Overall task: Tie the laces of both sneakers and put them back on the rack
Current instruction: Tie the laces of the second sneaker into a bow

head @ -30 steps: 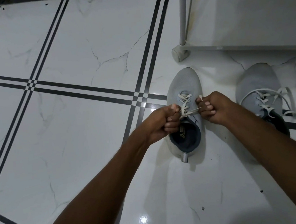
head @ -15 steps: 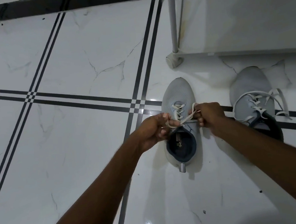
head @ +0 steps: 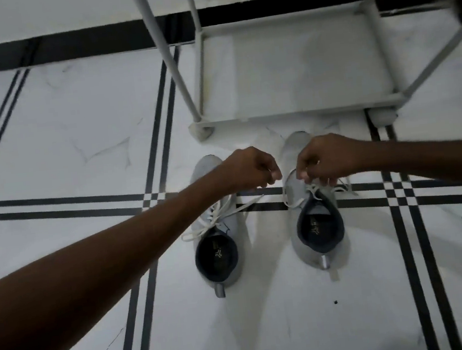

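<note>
Two grey sneakers stand side by side on the tiled floor, toes toward the rack (head: 297, 110). The left sneaker (head: 217, 250) has white laces lying across its tongue, with ends trailing to both sides. The right sneaker (head: 319, 239) has loose white laces (head: 291, 204) around its opening. My right hand (head: 328, 159) hovers over the right sneaker's tongue and pinches one of its laces. My left hand (head: 252, 168) sits between the two shoes with fingers pinched at the right sneaker's left lace. Both toe caps are partly hidden by my hands.
The white-framed rack has a pale bottom shelf just beyond the toes, with feet (head: 201, 129) on the floor and slanted poles (head: 165, 53) rising to the left and right. A black skirting band (head: 68, 46) runs along the wall. Open floor lies to the left and behind the heels.
Both hands have left the left sneaker's laces and moved right onto the right sneaker. The view has shifted so both shoes sit centred before the rack.
</note>
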### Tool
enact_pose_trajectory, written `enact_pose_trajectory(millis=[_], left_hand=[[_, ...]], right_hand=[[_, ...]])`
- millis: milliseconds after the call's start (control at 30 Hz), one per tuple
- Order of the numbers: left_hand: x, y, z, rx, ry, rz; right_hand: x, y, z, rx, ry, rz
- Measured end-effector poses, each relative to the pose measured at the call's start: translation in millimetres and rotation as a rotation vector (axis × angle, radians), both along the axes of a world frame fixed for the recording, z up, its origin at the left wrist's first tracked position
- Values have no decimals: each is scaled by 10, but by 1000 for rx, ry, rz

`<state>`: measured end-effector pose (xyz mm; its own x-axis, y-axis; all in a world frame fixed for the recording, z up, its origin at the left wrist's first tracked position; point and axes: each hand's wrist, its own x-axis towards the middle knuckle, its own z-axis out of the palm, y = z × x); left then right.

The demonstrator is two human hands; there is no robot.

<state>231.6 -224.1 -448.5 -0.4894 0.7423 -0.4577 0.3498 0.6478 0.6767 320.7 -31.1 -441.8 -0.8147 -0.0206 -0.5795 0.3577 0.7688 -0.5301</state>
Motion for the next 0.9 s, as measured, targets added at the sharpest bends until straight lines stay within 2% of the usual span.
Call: enact_pose_trajectory(millis=[100,167,300,400,467,600,700,767,833,867,900], left_hand=[[322,283,-214,50,131,-173],[502,346,-376,47,184,-211],[711,337,-580,53,159,7],[707,386,-568,-20,93,73],[646,370,-528,-66,142,52],[577,205,-583,-196,438,-245],[631,207,-587,-152,502,-327],[606,245,-537,-39,618,-244],[593,235,-489,-77,660,10],[595,225,-480,-176,580,129],[611,209,-479,-257,382,263]], right_hand=[[507,156,-155,73,114,-35],[775,166,-270,12,138,-144],[1023,135,-498,7,234,-352],[1042,119,-569,-15,287,-426],[1061,187,-610,71,314,-369],[1120,374,-746,246,314,-210],[1106,437,-803,286,279,-165],[1135,464,-769,281,318,-240],[1205,421,-744,281,414,-404],[1224,371,-719,294,419,-487],[1221,318,-703,273,373,-554]])
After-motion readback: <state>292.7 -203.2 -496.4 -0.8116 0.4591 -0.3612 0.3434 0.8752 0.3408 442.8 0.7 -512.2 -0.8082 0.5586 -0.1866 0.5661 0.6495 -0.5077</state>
